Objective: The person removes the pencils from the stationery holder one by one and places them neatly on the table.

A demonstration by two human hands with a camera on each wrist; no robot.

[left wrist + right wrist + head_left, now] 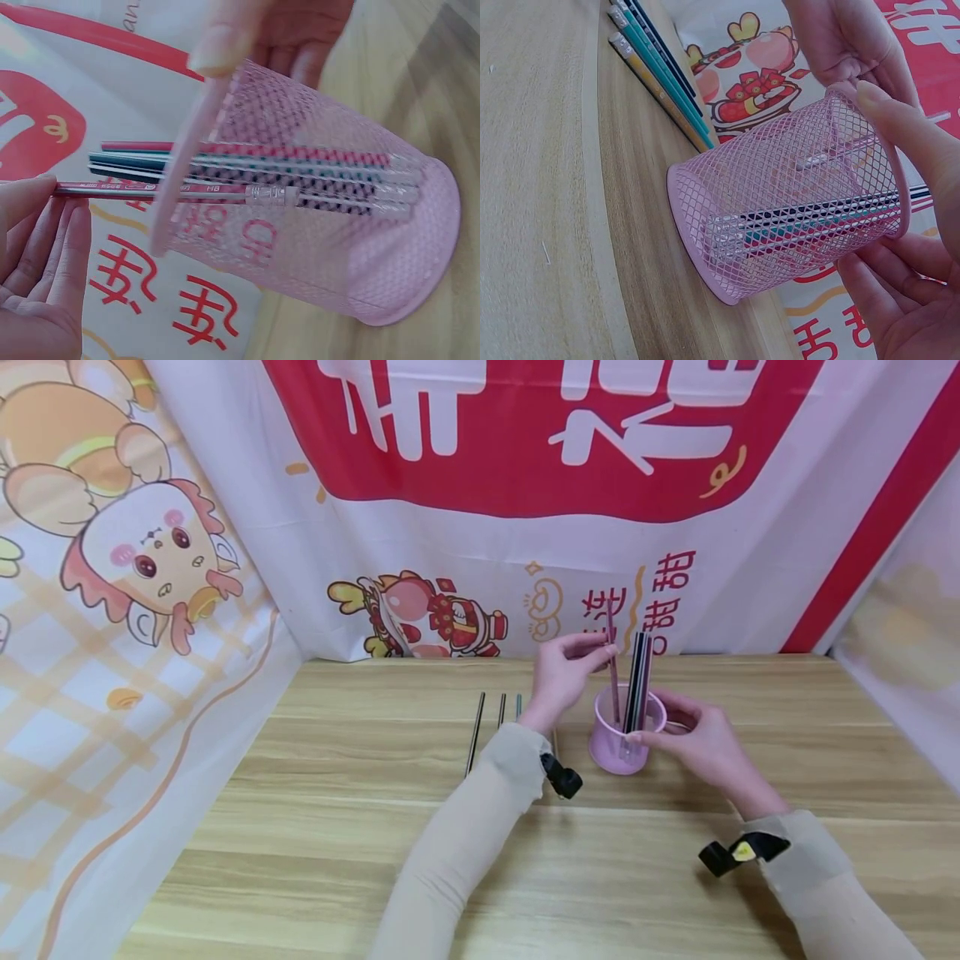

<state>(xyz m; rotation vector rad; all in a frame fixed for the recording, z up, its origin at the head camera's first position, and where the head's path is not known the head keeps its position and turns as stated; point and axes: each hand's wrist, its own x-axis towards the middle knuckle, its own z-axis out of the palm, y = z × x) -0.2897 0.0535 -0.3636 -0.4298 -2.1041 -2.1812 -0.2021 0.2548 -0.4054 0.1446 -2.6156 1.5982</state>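
Observation:
My left hand (pixel 562 677) pinches a reddish pencil (pixel 150 190) between thumb and fingers. The pencil's eraser end points down and sits inside the pink mesh cup (pixel 619 756), above its bottom. Around the cup's rim, my right hand (pixel 701 739) grips with the thumb on the near side and fingers on the far side. Several pencils (pixel 810 221), dark, green and red, lean together inside the cup with their eraser ends at the bottom. The cup stands upright on the table.
Left of the cup, several pencils (pixel 476 735) lie on the wooden table (pixel 300 827), black, teal and yellow ones among them, partly hidden by my left arm. A printed cloth (pixel 450 543) hangs behind the table, and another patterned cloth (pixel 150 693) is at the left.

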